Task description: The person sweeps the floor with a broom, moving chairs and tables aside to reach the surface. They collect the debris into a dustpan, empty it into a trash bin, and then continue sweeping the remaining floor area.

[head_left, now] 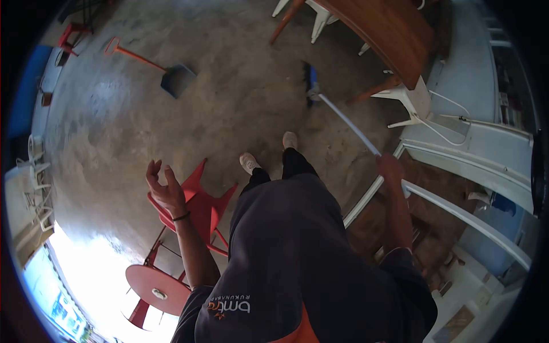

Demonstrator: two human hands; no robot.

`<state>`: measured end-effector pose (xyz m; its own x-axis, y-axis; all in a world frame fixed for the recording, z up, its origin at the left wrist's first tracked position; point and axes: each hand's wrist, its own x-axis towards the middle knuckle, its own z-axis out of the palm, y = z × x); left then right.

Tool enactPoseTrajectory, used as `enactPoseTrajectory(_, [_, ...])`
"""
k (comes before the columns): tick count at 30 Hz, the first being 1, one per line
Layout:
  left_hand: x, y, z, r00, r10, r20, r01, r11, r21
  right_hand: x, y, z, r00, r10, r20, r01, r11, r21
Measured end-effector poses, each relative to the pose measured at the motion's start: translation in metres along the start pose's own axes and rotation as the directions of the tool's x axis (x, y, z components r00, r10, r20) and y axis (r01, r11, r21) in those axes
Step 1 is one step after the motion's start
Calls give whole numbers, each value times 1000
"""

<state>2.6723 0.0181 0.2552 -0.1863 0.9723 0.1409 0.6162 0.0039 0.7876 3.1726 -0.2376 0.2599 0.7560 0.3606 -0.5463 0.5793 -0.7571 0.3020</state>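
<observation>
Dark shirt cloth [297,257] fills the near view above two shoes on the concrete floor [240,97]. Right hand [390,168] is clamped on the broom's white handle [349,123], its blue head [311,83] resting on the floor near the wooden tabletop [394,34]. Left hand [164,186] hangs open and empty above a red chair [200,208].

A cafe or small eatery with a bare concrete floor.
I see a wooden table [389,31] with white plastic chairs [409,100], a red chair [200,206], a round red table [157,288], and a red-handled dustpan [171,77] resting on the concrete floor [229,108].
</observation>
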Motion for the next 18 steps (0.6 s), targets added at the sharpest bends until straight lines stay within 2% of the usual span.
enactPoseTrajectory(2, [14, 79, 14, 982, 186, 24, -181, 973, -145, 30, 11, -11, 995, 67, -71, -67, 998, 3])
enactPoseTrajectory(3, [17, 127, 17, 942, 335, 16, -314, 897, -312, 49, 16, -17, 990, 88, -113, -89, 996, 5])
enactPoseTrajectory(4, [19, 180, 30, 880, 475, -13, -425, 774, -469, 90, 28, -20, 984, 124, -127, -121, 992, 25])
enactPoseTrajectory(6, [17, 251, 33, 711, 702, -42, -615, 593, -520, 144, 32, -21, 970, 166, -178, -159, 986, 49])
enactPoseTrajectory(8, [21, 298, 42, 522, 852, -45, -731, 420, -538, 178, 20, -28, 949, 201, -245, -187, 979, 77])
enactPoseTrajectory(11, [14, 362, 63, 463, 884, -67, -764, 360, -536, 237, 3, -10, 964, 173, -203, -167, 985, 47])
enactPoseTrajectory(12, [14, 371, 67, 450, 891, -66, -770, 349, -533, 241, -6, -8, 972, 118, -202, -111, 993, 44])
enactPoseTrajectory(13, [16, 370, 70, 455, 879, -143, -771, 309, -557, 240, -18, -9, 978, 60, -201, -53, 998, 38])
enactPoseTrajectory(15, [5, 417, 57, 595, 782, 186, -602, 587, -541, 235, -43, -9, 980, -68, -189, 70, 997, 7])
enactPoseTrajectory(18, [17, 404, 63, 559, 796, 235, -544, 565, -621, 206, -81, -1, 959, -237, -156, 233, 971, -43])
